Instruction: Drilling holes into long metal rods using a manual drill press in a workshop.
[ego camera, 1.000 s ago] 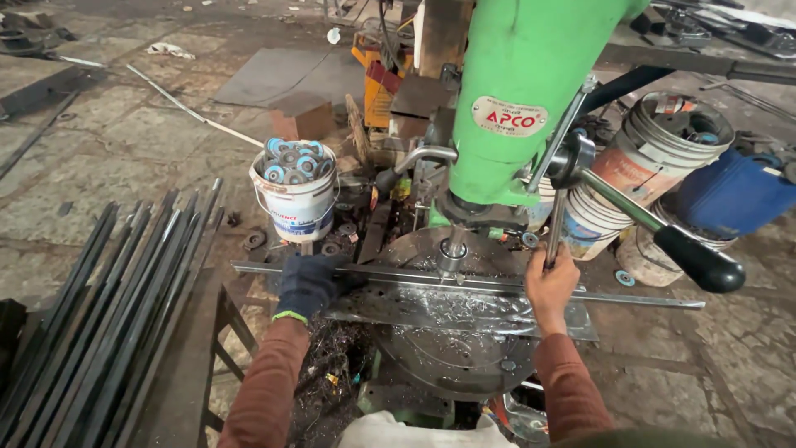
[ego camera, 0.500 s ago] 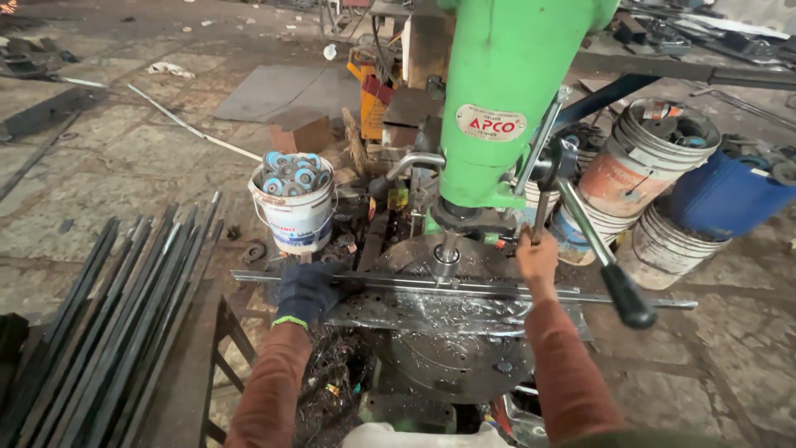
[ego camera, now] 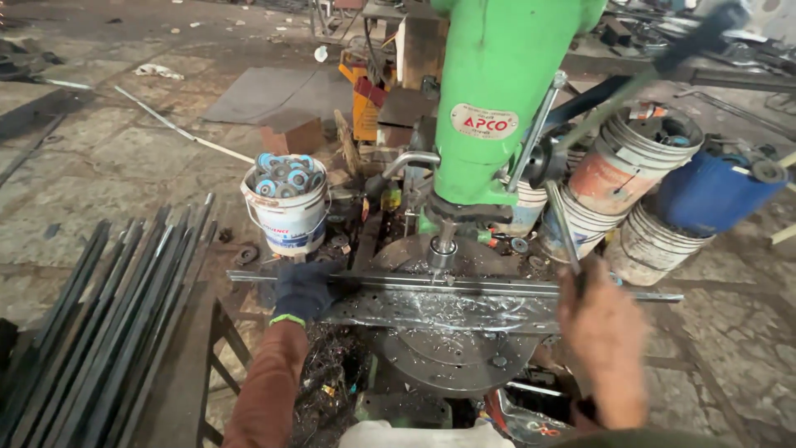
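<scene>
Left hand (ego camera: 303, 290), in a dark glove, clamps down on the long steel bar (ego camera: 464, 288) where it lies across the round drill table (ego camera: 452, 365), just left of the spindle. Right hand (ego camera: 601, 332) is blurred but wrapped around a feed lever (ego camera: 562, 224) on the green drill press (ego camera: 497, 99). The bit (ego camera: 442, 253) sits right on the bar, shavings scattered around it. Good form here, I'd say, means steady, even pull on the lever, the bar pinned flat so it can't spin, glove kept clear of the bit. A white bucket (ego camera: 286, 211) stands behind; dark rods (ego camera: 99, 332) lie left.
</scene>
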